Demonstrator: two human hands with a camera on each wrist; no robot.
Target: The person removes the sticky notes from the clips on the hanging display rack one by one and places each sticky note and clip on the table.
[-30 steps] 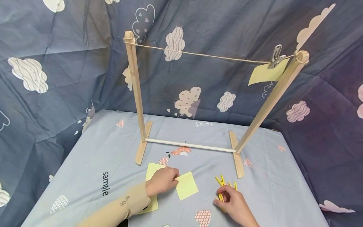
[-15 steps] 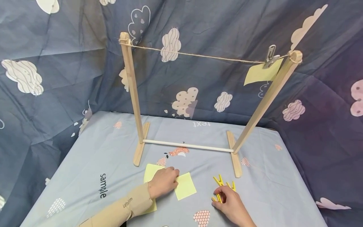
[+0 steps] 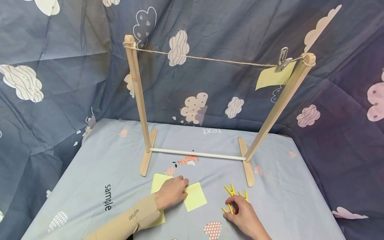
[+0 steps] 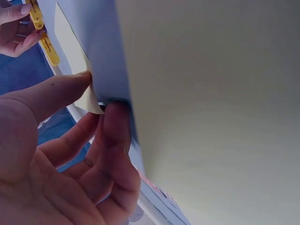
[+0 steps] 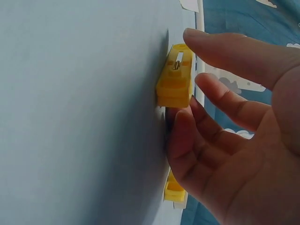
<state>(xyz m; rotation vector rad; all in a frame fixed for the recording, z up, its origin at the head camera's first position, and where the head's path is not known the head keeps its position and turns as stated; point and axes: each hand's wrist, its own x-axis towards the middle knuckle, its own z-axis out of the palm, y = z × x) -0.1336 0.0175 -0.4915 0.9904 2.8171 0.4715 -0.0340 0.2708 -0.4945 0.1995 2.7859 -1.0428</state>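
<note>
Pale-blue cloth (image 3: pixel 90 160), left fingers (image 4: pixel 118 126) around yellow note (image 3: pixel 195 197), right fingers (image 5: pixel 182 138) seemingly around yellow peg (image 5: pixel 175 86)

Soft, fairly even light is filling the head view, its direction being hard to read. Before and beneath the rack (image 3: pixel 196 154), the sheet (image 3: pixel 270 206) is looking pale and bright; behind the rack, the curtain (image 3: pixel 228 30) is looking dimmer, showing a purple cast to the rack's right. The posts (image 3: pixel 139 93) are leaning apart, wide-angle distortion showing. In the left wrist view, a near surface (image 4: pixel 215 112) is blurring heavily while the left hand (image 4: pixel 61 183) is looking dim and purplish. In the right wrist view, a broad, soft-edged shadow is darkening the blurred sheet, the clip (image 5: pixel 176 91) appearing sharper.
</note>
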